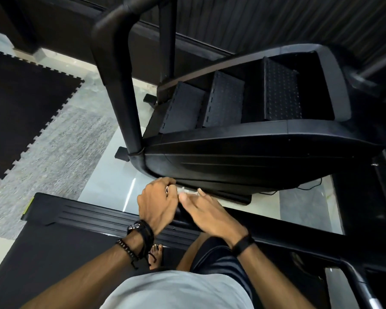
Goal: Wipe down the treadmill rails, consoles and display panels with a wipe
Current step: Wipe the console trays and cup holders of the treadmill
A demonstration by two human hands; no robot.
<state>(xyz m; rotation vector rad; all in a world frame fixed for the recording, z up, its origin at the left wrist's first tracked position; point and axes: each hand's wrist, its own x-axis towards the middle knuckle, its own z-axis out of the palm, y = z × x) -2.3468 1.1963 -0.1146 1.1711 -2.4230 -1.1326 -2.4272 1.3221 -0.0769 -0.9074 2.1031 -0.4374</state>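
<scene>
The biggest thing I see is the black stair-climber machine [265, 148], seen from above, its glossy moulded side shell facing me and three dotted rubber steps [230, 101] descending inside it. A thick black tubular handrail [120, 70] rises from the shell's near-left corner and bends across the top of the view. Left of it lies a black interlocking foam floor mat [25, 108] on grey speckled carpet [60, 148], and pale glossy floor tiles [112, 181] run between the machines.

Below that I see the black treadmill deck [54, 253] I stand on, with a ribbed black side rail [94, 217] running along its far edge. A bare foot [155, 256] rests on the deck near the rail, beside dark striped shorts [223, 257] and a grey shirt [176, 291].

My two hands meet just above the rail, touching each other. My left hand [158, 204], with a watch and beaded bracelets on its wrist, has its fingers curled, and it pinches the small white wipe [184, 192], of which only a crumpled sliver shows between the hands. My right hand [210, 216], with a black band at the wrist, lies with fingers extended and flat; its fingertips reach to the wipe, though I cannot tell whether they grip it.
</scene>
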